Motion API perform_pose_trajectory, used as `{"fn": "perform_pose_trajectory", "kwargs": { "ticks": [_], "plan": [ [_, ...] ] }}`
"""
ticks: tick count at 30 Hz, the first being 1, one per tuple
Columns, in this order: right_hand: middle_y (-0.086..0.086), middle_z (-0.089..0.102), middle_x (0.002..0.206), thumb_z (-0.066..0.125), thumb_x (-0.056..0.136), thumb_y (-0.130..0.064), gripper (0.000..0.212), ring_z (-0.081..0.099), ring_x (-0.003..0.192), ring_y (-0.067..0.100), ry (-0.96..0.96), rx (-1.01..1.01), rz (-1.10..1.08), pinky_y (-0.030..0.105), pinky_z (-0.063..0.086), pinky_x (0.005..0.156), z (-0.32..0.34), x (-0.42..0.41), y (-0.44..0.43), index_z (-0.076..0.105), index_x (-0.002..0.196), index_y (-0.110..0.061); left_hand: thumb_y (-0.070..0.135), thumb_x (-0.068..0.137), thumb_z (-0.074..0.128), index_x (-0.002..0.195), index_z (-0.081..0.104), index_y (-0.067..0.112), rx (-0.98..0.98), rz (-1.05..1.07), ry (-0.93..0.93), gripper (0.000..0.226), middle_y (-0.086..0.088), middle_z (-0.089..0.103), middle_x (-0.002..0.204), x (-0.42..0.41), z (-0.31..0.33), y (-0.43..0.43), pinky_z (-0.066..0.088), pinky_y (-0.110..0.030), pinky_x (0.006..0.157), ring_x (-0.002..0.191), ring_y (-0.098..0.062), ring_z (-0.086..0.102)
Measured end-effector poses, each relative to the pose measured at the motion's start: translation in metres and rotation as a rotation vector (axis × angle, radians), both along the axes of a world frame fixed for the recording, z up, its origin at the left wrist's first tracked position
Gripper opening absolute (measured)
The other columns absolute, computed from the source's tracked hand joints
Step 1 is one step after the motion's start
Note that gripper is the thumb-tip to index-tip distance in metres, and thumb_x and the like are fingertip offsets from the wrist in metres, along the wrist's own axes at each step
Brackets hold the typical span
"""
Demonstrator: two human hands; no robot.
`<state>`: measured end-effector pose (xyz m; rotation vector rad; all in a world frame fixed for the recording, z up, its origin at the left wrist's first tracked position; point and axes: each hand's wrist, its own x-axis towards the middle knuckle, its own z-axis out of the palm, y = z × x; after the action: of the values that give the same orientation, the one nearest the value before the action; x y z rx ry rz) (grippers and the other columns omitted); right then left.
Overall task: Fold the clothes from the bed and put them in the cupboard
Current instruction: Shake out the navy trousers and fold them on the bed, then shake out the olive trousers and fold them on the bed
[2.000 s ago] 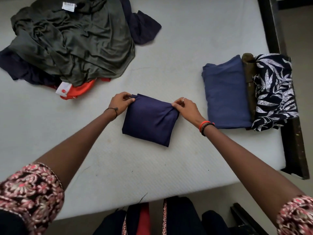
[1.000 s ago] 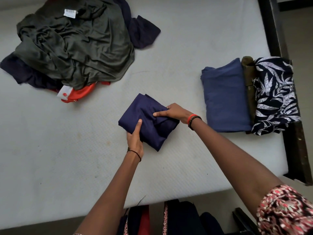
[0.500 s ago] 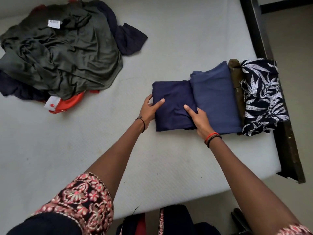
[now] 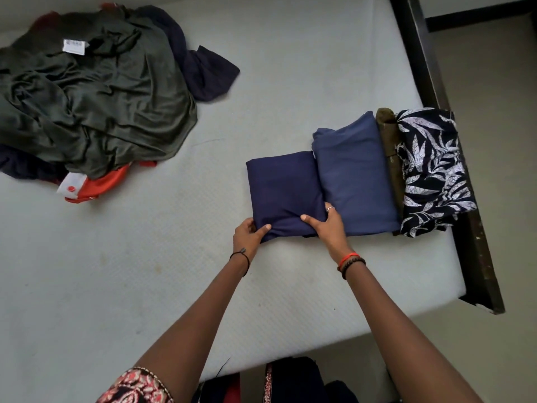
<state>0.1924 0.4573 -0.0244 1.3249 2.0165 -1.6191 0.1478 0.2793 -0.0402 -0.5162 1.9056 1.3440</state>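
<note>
Folded navy garment (image 4: 283,190) lies on mattress (image 4: 145,271), touching blue folded piece (image 4: 354,175) in row w/ olive (image 4: 389,158) & leaf-print (image 4: 433,170) ones. Left hand (image 4: 247,237) & right hand (image 4: 331,228) each pinch its near edge, thumbs on top. Unfolded pile (image 4: 93,103) sits far left.

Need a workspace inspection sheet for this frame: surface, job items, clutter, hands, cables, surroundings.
Surface: pale grey mattress, faint stains.
Job's things: folded dark navy cloth lies against folded mid-blue cloth, then folded olive-brown cloth and folded navy leaf-print cloth, in a row at the right edge; crumpled dark green garment tops an unfolded pile far left.
Clutter: nothing seen.
Grippers: left hand and right hand each pinch the dark navy cloth's near edge.
Cables: nothing seen.
Surroundings: dark wooden bed frame, beige floor.
</note>
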Motion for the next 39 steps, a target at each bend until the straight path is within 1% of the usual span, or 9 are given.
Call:
{"fn": "perform_pose_trajectory", "kwargs": {
  "ticks": [6,13,16,21,26,30,35,37,39],
  "plan": [
    [0.010,0.063,0.120,0.077,0.078,-0.025,0.057,0.058,0.111,0.027,-0.081,0.170,0.020,0.027,0.045,0.090,0.001,-0.006,-0.010,0.051,0.125,-0.006,0.021,0.082,0.072,0.100,0.061,0.006,-0.085,-0.093,0.012,0.025,-0.009,0.066,0.096,-0.004,-0.002,0.002,0.052,-0.037,0.083,0.087,-0.021,0.060],
    [0.018,0.058,0.122,0.064,0.089,-0.018,0.048,0.054,0.112,0.032,-0.129,0.292,0.095,0.028,0.041,0.090,0.036,0.009,-0.017,0.045,0.130,-0.001,0.032,0.084,0.069,0.104,0.060,0.011,-0.142,-0.199,-0.056,0.030,-0.004,0.061,0.096,-0.005,0.022,-0.030,0.042,-0.021,0.073,0.092,-0.017,0.057],
    [0.020,0.060,0.116,0.061,0.090,-0.013,0.039,0.056,0.105,0.033,-0.164,0.385,0.177,0.032,0.043,0.088,0.049,0.015,-0.014,0.049,0.125,-0.001,0.035,0.085,0.067,0.096,0.060,0.015,-0.152,-0.205,-0.061,0.024,-0.006,0.065,0.102,-0.008,0.028,-0.063,0.046,-0.025,0.081,0.097,-0.020,0.062],
    [0.017,0.063,0.097,0.053,0.092,-0.009,0.030,0.057,0.091,0.025,-0.151,0.459,0.299,0.026,0.039,0.077,0.068,-0.003,-0.017,0.054,0.121,-0.003,0.033,0.089,0.063,0.086,0.060,0.020,-0.194,-0.242,-0.046,0.014,-0.006,0.067,0.095,-0.024,0.046,-0.124,0.044,-0.022,0.069,0.092,-0.021,0.065],
    [0.006,0.061,0.089,0.054,0.090,-0.006,0.011,0.055,0.079,0.019,-0.049,0.414,0.380,0.026,0.041,0.071,0.084,-0.065,-0.054,0.061,0.099,-0.005,0.025,0.092,0.058,0.093,0.065,0.011,-0.325,-0.242,0.081,0.015,-0.003,0.065,0.094,-0.054,0.059,-0.183,0.040,-0.023,0.075,0.090,-0.017,0.059],
    [0.008,0.059,0.073,0.055,0.091,-0.011,0.020,0.053,0.069,0.023,0.035,0.415,0.541,0.038,0.043,0.062,0.082,-0.122,-0.097,0.050,0.073,-0.005,0.018,0.093,0.056,0.096,0.068,0.003,-0.443,-0.114,0.270,0.019,-0.011,0.067,0.098,-0.096,0.064,-0.212,0.044,-0.029,0.081,0.094,-0.024,0.060],
    [0.017,0.065,0.096,0.046,0.093,-0.008,0.017,0.059,0.090,0.033,0.076,0.387,0.759,0.040,0.047,0.077,0.058,-0.194,-0.154,0.060,0.092,0.001,0.010,0.094,0.051,0.103,0.060,0.001,-0.361,0.214,0.322,0.015,-0.020,0.065,0.099,-0.156,0.056,-0.226,0.051,-0.029,0.074,0.071,-0.017,0.061],
    [0.021,0.065,0.102,0.044,0.094,-0.006,0.020,0.058,0.097,0.036,0.093,0.342,0.774,0.036,0.042,0.080,0.047,-0.217,-0.171,0.060,0.099,0.003,0.006,0.094,0.051,0.111,0.051,0.000,-0.345,0.379,0.352,0.018,-0.014,0.061,0.092,-0.179,0.049,-0.228,0.050,-0.016,0.058,0.056,-0.002,0.058],
    [0.024,0.063,0.107,0.043,0.094,-0.006,0.021,0.055,0.103,0.037,0.091,0.331,0.792,0.034,0.038,0.081,0.038,-0.234,-0.184,0.058,0.104,0.005,0.008,0.093,0.053,0.119,0.042,0.004,-0.298,0.532,0.351,0.028,-0.006,0.056,0.085,-0.199,0.041,-0.231,0.053,-0.021,0.062,0.051,0.000,0.058]
  ]
}}
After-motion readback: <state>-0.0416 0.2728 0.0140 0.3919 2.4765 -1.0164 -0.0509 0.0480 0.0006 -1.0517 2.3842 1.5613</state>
